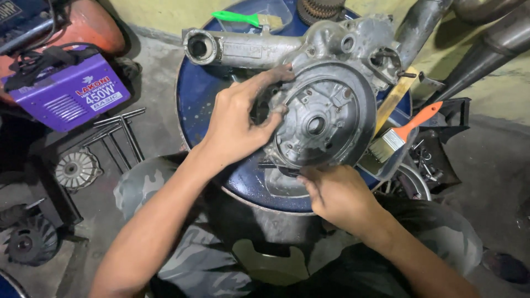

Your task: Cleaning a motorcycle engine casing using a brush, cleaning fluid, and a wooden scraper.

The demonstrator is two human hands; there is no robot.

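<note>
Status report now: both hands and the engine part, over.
Left hand grips engine casing at its left rim. Right hand at the lower edge. Casing on blue drum top. Orange-handled brush beside it.

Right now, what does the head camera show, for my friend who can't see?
Two bare hands hold a grey metal engine casing on a blue drum: the left hand on its left edge, the right hand under its bottom rim. An orange-handled brush lies beside it.
</note>
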